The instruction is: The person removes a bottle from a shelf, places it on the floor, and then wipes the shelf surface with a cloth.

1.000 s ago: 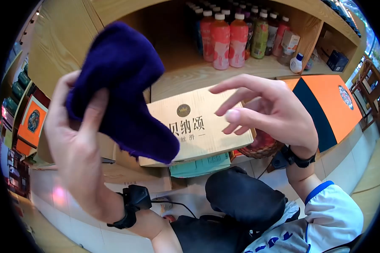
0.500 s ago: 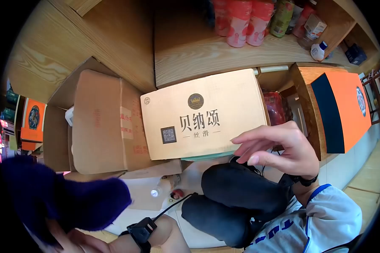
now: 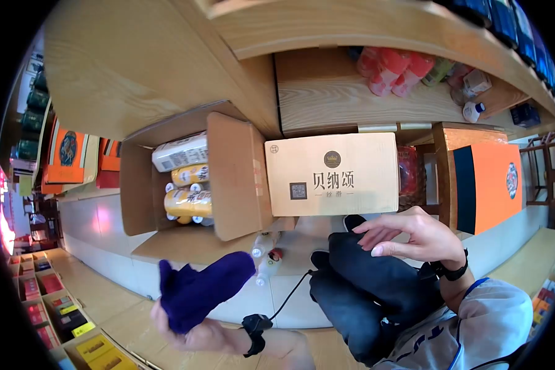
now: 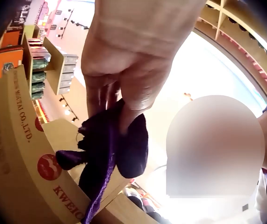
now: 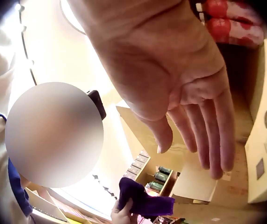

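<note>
My left hand (image 3: 198, 336) grips a bunched purple cloth (image 3: 206, 291), low at the front left in the head view. In the left wrist view the thumb presses against the folds of the cloth (image 4: 133, 151), and part of it hangs down. An open cardboard box (image 3: 239, 185) lies beyond the cloth, with yellow-labelled bottles (image 3: 191, 201) and a white pack (image 3: 182, 152) inside. Over the person's knees, my right hand (image 3: 416, 235) holds nothing. Its fingers (image 5: 212, 135) extend loosely in the right wrist view.
A closed beige carton (image 3: 376, 185) stands beside the open box. To its right is an orange box (image 3: 496, 191) with a dark side. Pink bottles (image 3: 391, 68) stand on the wooden shelf behind. Small bottles (image 3: 266, 266) lie on the floor near the person's feet.
My left hand has carried the cloth from in front of the shelf down to the lower left. The right hand has lowered toward the knees. The head view has shifted, revealing the open box's contents.
</note>
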`<action>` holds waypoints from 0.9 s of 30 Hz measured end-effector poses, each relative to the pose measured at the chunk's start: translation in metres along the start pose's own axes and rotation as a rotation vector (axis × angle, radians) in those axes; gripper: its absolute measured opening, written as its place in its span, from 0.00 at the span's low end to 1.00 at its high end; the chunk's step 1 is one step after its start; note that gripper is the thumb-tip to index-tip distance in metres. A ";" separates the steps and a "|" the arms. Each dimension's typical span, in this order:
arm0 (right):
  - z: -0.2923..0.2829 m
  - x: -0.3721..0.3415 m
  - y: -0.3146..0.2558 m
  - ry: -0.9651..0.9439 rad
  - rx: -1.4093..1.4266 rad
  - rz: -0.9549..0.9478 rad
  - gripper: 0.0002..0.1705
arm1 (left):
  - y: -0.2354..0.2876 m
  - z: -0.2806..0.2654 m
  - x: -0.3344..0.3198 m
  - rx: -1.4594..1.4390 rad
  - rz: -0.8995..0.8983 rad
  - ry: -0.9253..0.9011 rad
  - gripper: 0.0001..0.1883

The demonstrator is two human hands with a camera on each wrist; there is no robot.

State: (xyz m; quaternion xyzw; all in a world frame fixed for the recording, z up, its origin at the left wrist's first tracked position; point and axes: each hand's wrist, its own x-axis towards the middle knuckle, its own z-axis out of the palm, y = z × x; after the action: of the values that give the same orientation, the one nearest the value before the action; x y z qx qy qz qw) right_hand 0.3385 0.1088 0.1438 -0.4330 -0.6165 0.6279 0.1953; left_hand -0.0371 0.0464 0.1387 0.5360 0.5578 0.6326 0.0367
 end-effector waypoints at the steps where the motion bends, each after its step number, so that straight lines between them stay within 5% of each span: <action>1: 0.000 -0.002 -0.010 -0.009 -0.019 0.008 0.24 | -0.001 -0.006 0.001 0.134 0.014 -0.002 0.20; 4: -0.007 -0.004 -0.048 -0.048 -0.059 0.025 0.25 | -0.010 -0.017 0.005 0.109 0.030 0.030 0.14; 8: -0.012 -0.009 -0.089 -0.148 -0.138 0.045 0.25 | -0.004 -0.038 0.005 0.460 0.044 0.100 0.19; 14: -0.026 -0.027 -0.160 -0.182 -0.276 0.164 0.24 | 0.037 -0.072 -0.014 0.680 -0.170 0.248 0.19; 27: -0.052 -0.075 -0.347 -0.392 -0.414 0.132 0.23 | 0.283 -0.168 0.018 0.712 -0.515 0.489 0.19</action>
State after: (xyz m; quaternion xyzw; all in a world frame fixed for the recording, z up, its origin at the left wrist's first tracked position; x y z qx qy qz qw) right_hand 0.3204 0.1388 0.5008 -0.3732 -0.7282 0.5715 -0.0613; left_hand -0.0095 -0.1595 0.3940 0.1963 0.8456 0.4803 -0.1253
